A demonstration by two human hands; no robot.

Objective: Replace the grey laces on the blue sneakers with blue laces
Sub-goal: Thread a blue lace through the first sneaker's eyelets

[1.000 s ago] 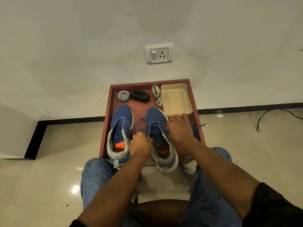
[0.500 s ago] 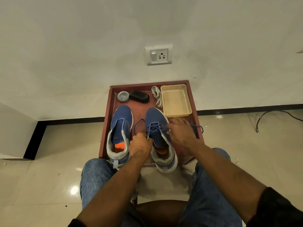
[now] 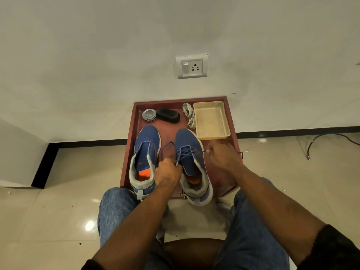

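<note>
Since the earlier frame, the right hand (image 3: pixel 222 156) has drawn its lace end slightly outward; the left hand (image 3: pixel 168 173) is unchanged. The unlaced left sneaker (image 3: pixel 145 152) lies left of both hands. The left hand pinches one end of the blue lace (image 3: pixel 186 152) beside the right sneaker (image 3: pixel 191 160); the right hand pinches the other end. Insole print is unreadable.

Both forearms reach forward from a seated person's lap, knees in blue jeans apart below. The left hand (image 3: pixel 167 173) is curled in a fist, pinching a lace end; the right hand (image 3: pixel 222 155), knuckles up, has its fingers curled round the other end.
</note>
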